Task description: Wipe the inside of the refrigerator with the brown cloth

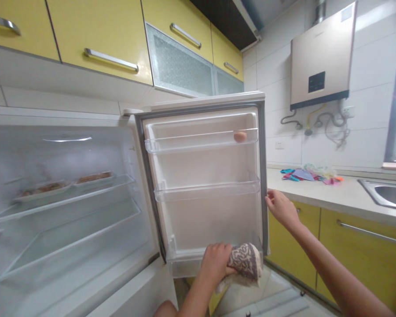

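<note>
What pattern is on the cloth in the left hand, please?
Grey-brown and cream swirls on the cloth; the head view shows it.

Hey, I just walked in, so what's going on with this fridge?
A person has the fridge door open, with the right hand at its outer edge. The left hand grips a patterned cloth by the lowest door shelf; whether the cloth touches it is hard to tell. What looks like an egg sits in the top door shelf.
</note>
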Available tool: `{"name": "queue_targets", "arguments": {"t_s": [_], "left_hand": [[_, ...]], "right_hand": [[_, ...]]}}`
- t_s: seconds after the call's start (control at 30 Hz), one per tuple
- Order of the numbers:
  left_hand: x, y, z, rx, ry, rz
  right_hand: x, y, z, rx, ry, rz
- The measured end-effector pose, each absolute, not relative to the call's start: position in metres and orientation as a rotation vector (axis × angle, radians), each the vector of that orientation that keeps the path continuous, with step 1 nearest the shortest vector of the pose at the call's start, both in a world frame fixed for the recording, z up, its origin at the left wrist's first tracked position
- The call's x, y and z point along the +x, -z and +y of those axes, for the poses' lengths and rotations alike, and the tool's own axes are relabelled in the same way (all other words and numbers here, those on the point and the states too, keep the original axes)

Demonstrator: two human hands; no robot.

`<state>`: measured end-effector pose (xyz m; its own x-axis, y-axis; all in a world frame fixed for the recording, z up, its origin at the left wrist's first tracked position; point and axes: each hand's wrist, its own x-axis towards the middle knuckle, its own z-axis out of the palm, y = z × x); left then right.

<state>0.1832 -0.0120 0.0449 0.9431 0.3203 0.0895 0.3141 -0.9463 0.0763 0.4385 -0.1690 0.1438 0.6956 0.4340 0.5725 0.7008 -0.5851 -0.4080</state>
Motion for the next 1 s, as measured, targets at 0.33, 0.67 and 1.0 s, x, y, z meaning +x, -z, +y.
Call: {"name": "queue_targets", "arguments": {"t_s": [0.33,0.67,1.0], "left_hand": [[0.137,-0.043,0.015,2.984,-0.316,0.652],[0.078,-0.019,0.029,2.892,-0.544,0.688],[0.043,-0.033,0.044,2.896,-0.419,0.797]], "right_hand": [[0.332,-0.116,-0.179,-2.009,0.54,-1.281],[0.234,-0.031,-0.082,-2.113,0.422,-1.941],[0.219,-0.028,-0.065,-2.197,0.432,-1.956]]}}
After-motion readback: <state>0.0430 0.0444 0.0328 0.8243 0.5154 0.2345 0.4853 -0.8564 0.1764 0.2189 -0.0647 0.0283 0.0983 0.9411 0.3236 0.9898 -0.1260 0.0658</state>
